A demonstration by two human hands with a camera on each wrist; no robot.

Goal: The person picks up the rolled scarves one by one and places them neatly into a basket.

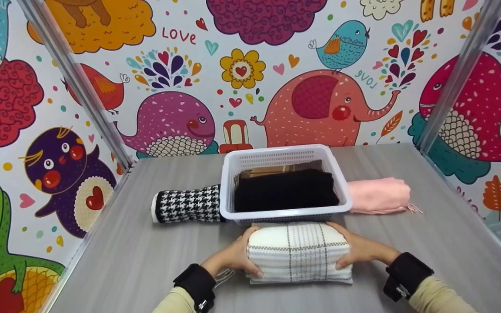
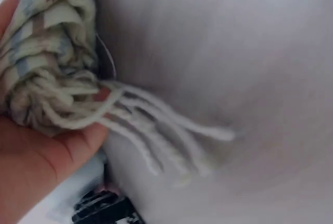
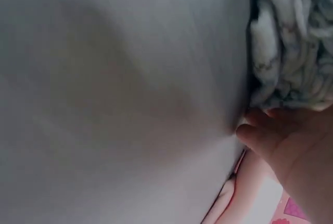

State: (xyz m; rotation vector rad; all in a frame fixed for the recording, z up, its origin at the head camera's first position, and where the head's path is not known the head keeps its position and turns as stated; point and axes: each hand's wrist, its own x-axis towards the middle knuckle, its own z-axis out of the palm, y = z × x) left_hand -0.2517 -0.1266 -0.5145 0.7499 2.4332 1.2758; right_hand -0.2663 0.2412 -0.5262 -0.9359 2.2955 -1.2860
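A white plaid scarf [image 1: 298, 254] with grey and brown stripes is folded into a thick bundle in front of the basket. My left hand [image 1: 236, 254] grips its left end, thumb in front and fingers behind. Loose twisted fringe [image 2: 140, 114] hangs out past that hand in the left wrist view. At the opposite end, my right hand [image 1: 362, 247] holds the bundle the same way. The right wrist view shows bunched fringe [image 3: 286, 41] beside the fingers. Whether the bundle touches the tabletop cannot be told.
Behind the scarf stands a white plastic basket [image 1: 286, 214] holding a folded black cloth [image 1: 285, 191] and a brown patterned cloth [image 1: 272, 171]. A rolled houndstooth scarf [image 1: 188, 204] lies left of it, a rolled pink scarf [image 1: 380, 195] right. Printed panels and metal posts [image 1: 459, 78] border the grey table [image 1: 137, 256].
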